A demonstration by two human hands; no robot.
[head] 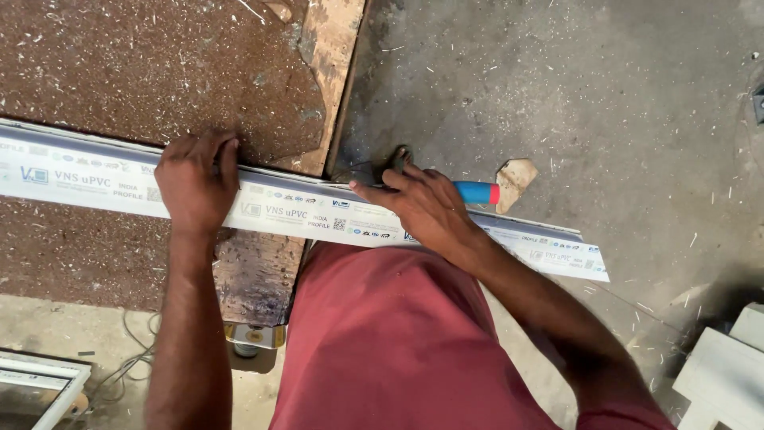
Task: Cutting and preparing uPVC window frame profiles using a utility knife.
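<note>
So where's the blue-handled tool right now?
In the right hand, its blue handle pointing right, held against the white profile just past the workbench edge.

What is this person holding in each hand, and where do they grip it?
The left hand presses down on the long white profile strip over the workbench. The right hand grips a blue-handled tool by its handle.
</note>
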